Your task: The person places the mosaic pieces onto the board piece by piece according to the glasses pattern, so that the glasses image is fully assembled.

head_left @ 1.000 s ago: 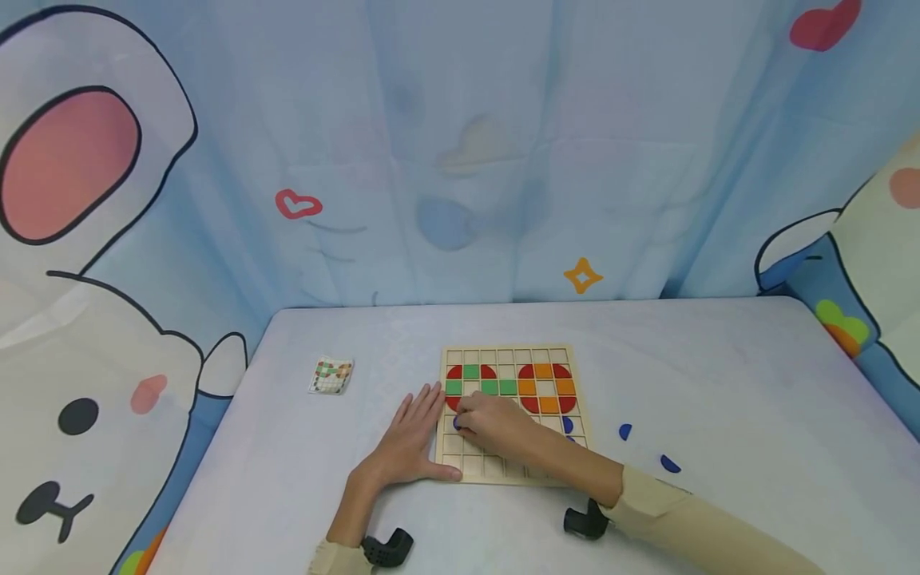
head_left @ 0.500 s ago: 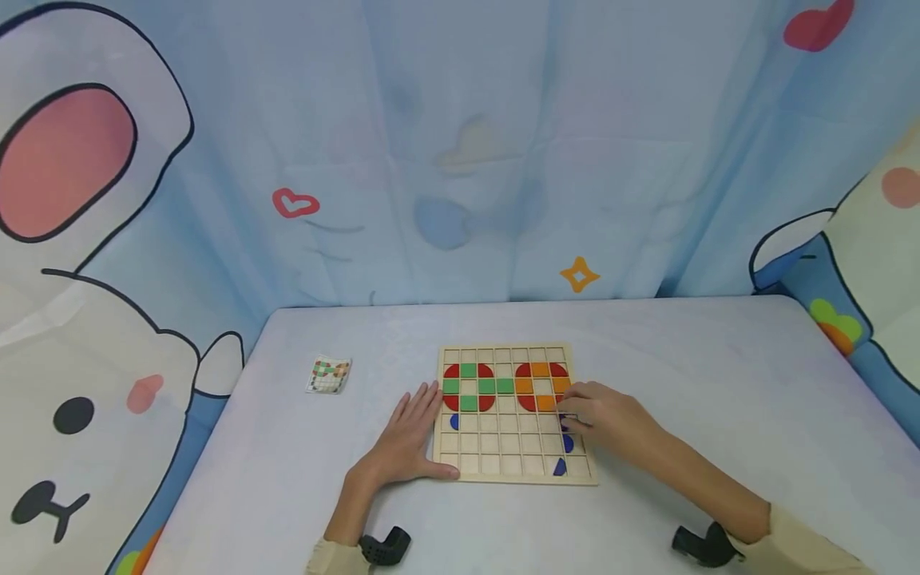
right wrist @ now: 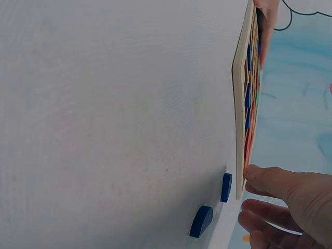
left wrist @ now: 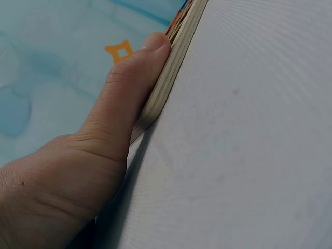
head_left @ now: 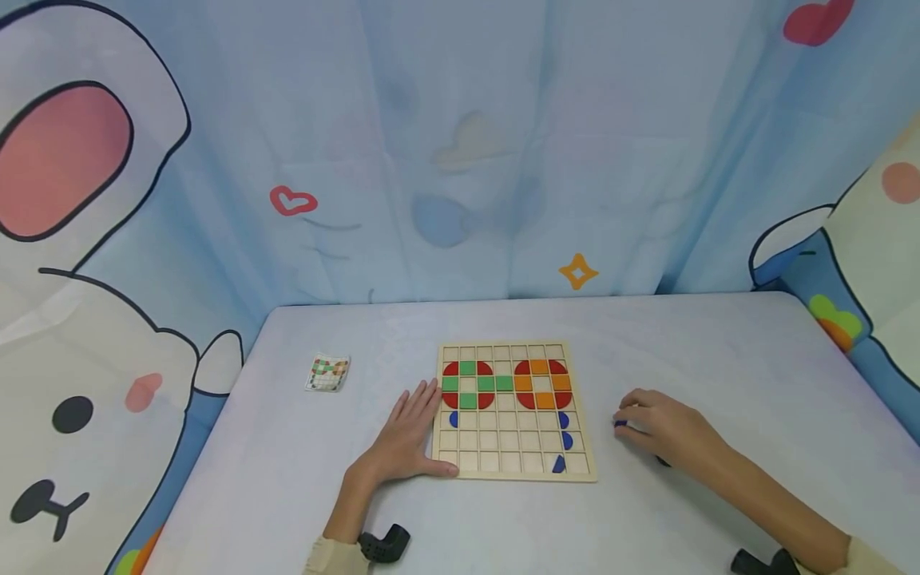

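A square wooden grid board (head_left: 506, 443) lies on the table, holding red, green and orange pieces in its upper rows. One blue semicircle (head_left: 454, 419) sits at its left, and more blue pieces (head_left: 568, 440) line its right side. My left hand (head_left: 404, 441) rests with straight fingers along the board's left edge, its thumb at the lower left corner. Right of the board, my right hand (head_left: 672, 430) reaches over two loose blue half-round pieces. One piece (right wrist: 226, 188) is near the fingertips; the other (right wrist: 201, 221) stands on the cloth. Thumb and fingers are apart there.
A small plastic-wrapped pattern card (head_left: 328, 373) lies left of the board. White cloth covers the table (head_left: 747, 359), with a printed blue curtain (head_left: 503, 160) behind. Black wrist cameras (head_left: 386, 545) sit on both wrists.
My right hand has left the blue piece at the board's left, crossed over the board's right side, and moved right to the loose blue pieces. My left hand has stayed in place.
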The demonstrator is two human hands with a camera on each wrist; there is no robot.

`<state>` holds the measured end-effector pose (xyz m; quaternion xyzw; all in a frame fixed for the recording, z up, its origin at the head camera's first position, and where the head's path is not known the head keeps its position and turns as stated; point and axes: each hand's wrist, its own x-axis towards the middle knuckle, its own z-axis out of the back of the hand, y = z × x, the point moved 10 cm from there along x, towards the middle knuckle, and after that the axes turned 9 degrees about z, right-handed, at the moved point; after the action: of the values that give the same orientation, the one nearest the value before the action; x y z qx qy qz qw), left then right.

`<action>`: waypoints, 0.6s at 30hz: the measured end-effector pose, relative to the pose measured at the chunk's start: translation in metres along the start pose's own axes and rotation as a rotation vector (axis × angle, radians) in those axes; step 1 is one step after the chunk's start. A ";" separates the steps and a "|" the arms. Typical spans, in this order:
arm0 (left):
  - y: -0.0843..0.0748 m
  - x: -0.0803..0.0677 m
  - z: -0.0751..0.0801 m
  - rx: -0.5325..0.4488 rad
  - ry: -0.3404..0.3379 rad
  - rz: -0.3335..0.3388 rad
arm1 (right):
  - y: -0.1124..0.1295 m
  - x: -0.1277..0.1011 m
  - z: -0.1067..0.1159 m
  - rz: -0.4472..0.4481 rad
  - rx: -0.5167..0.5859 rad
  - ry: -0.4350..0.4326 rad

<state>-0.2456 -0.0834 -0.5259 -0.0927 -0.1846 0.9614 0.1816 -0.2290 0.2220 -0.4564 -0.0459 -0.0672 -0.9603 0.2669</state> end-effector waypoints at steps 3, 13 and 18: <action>0.000 0.000 0.000 -0.002 0.006 0.003 | -0.002 -0.002 -0.001 -0.008 -0.003 0.010; -0.004 -0.001 0.004 -0.011 -0.009 -0.006 | -0.004 -0.003 -0.014 -0.077 0.010 0.090; -0.003 -0.001 0.004 -0.011 -0.006 -0.001 | -0.001 -0.002 -0.014 -0.099 0.000 0.070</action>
<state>-0.2443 -0.0821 -0.5213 -0.0907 -0.1906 0.9606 0.1810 -0.2290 0.2218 -0.4708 -0.0088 -0.0598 -0.9733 0.2213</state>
